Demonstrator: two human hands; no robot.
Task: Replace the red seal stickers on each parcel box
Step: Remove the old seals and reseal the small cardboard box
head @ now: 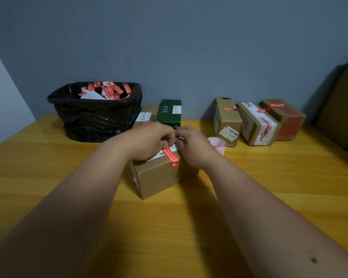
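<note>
Cardboard box [159, 175]: centre of the wooden table [48, 157], in front of the person. Red sticker [170, 157]: runs over the box's top edge and down its near face. Left hand [151, 140] and right hand [193, 145]: both over the box top, fingers curled, pinching at the sticker's upper end. Bin [96, 115]: black-lined, far left, heaped with torn red stickers. Green box [169, 113]: behind. Three taped parcels [257, 123]: far right. Pink roll [217, 144]: just beside the right hand.
</note>
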